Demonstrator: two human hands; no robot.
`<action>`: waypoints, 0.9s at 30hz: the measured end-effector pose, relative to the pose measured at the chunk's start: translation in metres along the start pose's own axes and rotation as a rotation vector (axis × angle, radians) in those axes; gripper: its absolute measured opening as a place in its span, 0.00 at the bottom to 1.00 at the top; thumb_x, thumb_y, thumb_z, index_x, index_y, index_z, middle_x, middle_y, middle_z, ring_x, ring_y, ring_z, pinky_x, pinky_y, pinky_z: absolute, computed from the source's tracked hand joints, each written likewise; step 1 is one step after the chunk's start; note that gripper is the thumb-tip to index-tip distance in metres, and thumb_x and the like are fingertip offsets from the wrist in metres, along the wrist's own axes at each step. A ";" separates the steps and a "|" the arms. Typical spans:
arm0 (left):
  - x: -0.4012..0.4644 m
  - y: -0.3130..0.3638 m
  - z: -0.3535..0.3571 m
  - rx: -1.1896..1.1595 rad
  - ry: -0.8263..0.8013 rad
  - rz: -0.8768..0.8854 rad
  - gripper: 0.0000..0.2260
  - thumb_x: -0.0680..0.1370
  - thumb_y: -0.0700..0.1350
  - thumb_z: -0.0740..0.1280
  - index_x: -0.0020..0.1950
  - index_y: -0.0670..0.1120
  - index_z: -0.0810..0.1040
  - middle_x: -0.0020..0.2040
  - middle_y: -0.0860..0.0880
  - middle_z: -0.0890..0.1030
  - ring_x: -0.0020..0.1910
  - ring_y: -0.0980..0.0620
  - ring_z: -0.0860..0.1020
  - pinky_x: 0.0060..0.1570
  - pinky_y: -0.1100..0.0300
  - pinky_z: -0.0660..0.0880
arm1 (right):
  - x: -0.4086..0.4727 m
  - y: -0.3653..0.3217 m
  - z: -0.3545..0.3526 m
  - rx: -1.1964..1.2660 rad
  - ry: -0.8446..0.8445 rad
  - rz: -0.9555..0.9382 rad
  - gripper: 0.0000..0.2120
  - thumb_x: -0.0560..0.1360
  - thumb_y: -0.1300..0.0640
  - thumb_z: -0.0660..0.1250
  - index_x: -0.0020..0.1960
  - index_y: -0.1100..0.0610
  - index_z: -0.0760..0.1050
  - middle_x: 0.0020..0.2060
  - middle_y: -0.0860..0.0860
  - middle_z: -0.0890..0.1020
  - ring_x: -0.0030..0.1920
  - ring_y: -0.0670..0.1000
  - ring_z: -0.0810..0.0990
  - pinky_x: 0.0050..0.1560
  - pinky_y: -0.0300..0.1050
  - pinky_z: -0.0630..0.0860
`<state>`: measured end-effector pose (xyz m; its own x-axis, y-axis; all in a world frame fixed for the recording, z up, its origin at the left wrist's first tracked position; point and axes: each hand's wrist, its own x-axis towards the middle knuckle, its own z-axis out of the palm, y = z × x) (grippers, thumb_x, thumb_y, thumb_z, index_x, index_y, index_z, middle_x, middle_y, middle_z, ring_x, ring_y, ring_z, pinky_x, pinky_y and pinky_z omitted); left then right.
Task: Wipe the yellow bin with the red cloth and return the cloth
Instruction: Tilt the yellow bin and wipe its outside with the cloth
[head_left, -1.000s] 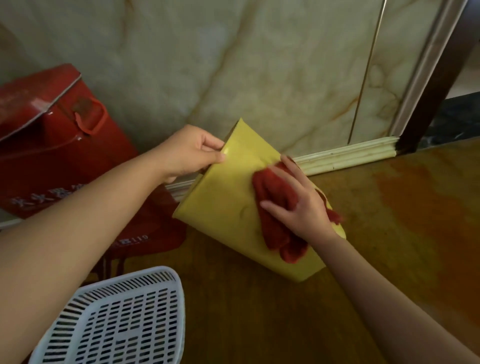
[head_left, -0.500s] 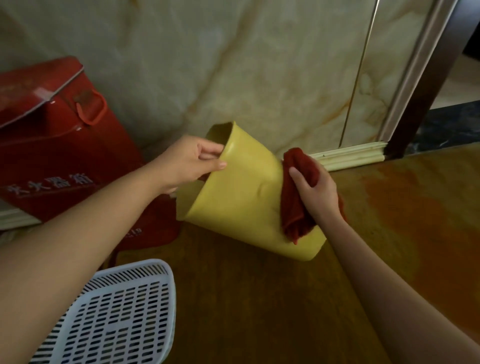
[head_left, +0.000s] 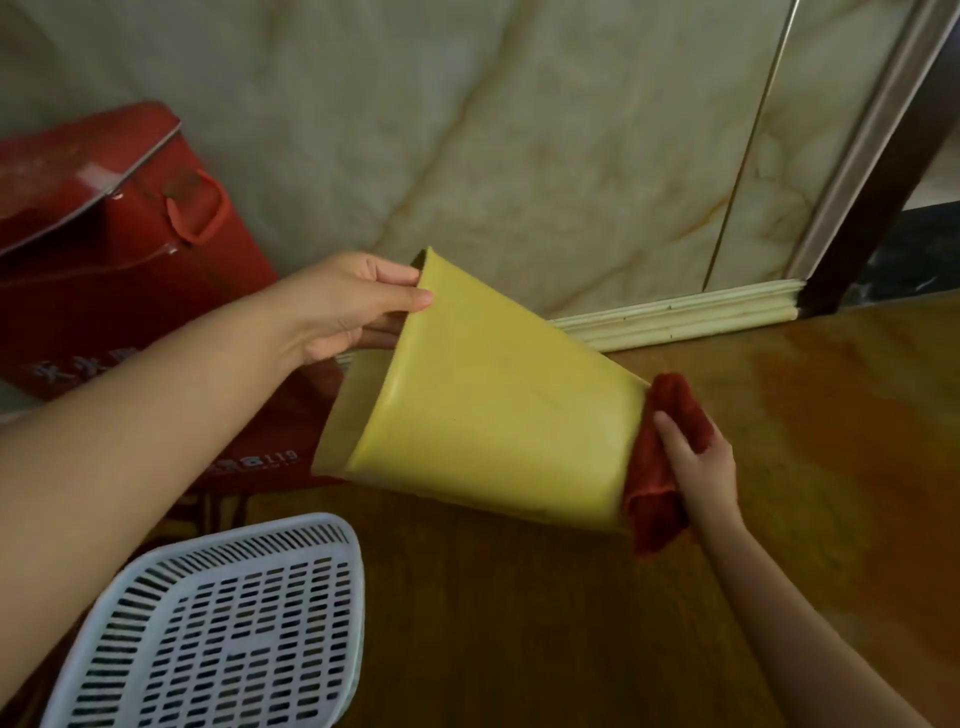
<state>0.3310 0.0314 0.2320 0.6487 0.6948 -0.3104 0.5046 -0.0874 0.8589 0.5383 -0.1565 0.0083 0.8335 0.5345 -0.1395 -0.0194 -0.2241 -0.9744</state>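
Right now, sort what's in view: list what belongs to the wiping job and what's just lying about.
In the job:
yellow bin
red cloth
left hand, gripping the bin's rim
right hand, pressing the cloth to the bin's base

Lying about:
white slotted basket
red box

- The red box (head_left: 119, 291) has pale characters on its side, near the left forearm; they are too blurred to read.
- Lower on the same box, close to the bin's open end, stand the digits "119", seen upside down, after some unreadable characters.
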 end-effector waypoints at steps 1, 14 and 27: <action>0.003 0.002 0.002 0.001 0.001 -0.003 0.08 0.75 0.38 0.62 0.43 0.49 0.79 0.28 0.57 0.83 0.27 0.61 0.80 0.27 0.70 0.74 | 0.002 0.003 0.000 0.082 0.016 0.116 0.26 0.71 0.44 0.67 0.66 0.51 0.69 0.61 0.56 0.78 0.53 0.54 0.78 0.52 0.49 0.77; 0.011 0.007 -0.004 0.056 -0.089 0.049 0.06 0.75 0.42 0.62 0.46 0.48 0.78 0.30 0.56 0.83 0.30 0.61 0.80 0.32 0.70 0.76 | -0.027 -0.155 0.109 -0.152 -0.231 -0.650 0.23 0.74 0.38 0.55 0.68 0.42 0.67 0.75 0.50 0.60 0.75 0.51 0.53 0.71 0.54 0.53; -0.032 -0.017 0.017 0.153 0.112 0.134 0.14 0.74 0.38 0.63 0.60 0.42 0.75 0.48 0.41 0.83 0.46 0.43 0.81 0.52 0.51 0.76 | -0.001 -0.051 0.039 -0.237 0.022 -0.153 0.23 0.75 0.41 0.58 0.68 0.47 0.68 0.74 0.50 0.63 0.72 0.54 0.62 0.68 0.53 0.61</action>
<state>0.3119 -0.0013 0.2205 0.6529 0.7438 -0.1432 0.5043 -0.2859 0.8148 0.5163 -0.1137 0.0515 0.8289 0.5593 0.0126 0.2351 -0.3278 -0.9150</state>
